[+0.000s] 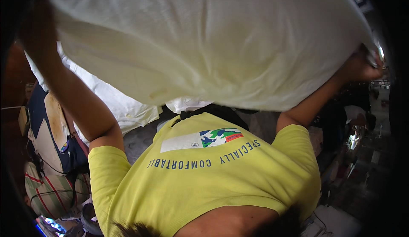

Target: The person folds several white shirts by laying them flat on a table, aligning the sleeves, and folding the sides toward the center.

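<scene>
White cloth across twelve o'clock: seemingly lifted and opened out, not yet set down. Gripped by right hand near two o'clock; cannot tell hold of left hand, shadowed at ten.

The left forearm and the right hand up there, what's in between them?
In the head view, a big pale cloth with soft folds fills the space between the left forearm and the right hand, which holds its edge.

Blue lettering, 1 printed panel on yellow T-shirt
</scene>
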Demonstrator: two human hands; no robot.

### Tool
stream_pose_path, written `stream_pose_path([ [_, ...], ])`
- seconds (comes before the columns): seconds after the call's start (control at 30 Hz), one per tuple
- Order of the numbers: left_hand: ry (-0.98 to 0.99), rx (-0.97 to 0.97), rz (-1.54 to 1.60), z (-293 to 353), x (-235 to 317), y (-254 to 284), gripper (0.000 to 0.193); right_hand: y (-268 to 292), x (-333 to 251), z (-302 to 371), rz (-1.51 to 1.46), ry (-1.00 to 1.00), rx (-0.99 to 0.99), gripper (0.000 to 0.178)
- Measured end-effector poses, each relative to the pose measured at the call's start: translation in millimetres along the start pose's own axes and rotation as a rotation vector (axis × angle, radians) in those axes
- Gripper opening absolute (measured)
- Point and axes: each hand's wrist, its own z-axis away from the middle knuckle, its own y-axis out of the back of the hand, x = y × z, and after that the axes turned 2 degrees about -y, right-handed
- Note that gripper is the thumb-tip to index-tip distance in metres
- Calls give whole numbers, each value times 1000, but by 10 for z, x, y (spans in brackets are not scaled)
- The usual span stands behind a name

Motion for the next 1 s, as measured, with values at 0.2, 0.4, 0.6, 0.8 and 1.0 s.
stream_pose_path([
  [0.2, 758, -271, 559, 954, 1006, -1586, 39, -186, 383, 1494, 277, -32, -521, 37],
  [0.4, 1124, -455, 816, 1972, 1390, -1944, 39, -47, 873, 2357, 297, -1285, -1013, 52],
  [0.6, 1053, -340, 872, 1712, 1370, -1730, 29, -581, 998, 2603, 518, -1123, -1082, 42],
  [0.8, 917, -277, 1205, 1606, 1479, -971, 24, -351, 583, 2248, -466, -1379, -1123, 27],
  [1.0, 1037, -427, 1322, 1866, 1378, -763, 28, -53, 434, 2068, -487, -1646, -970, 34],
])
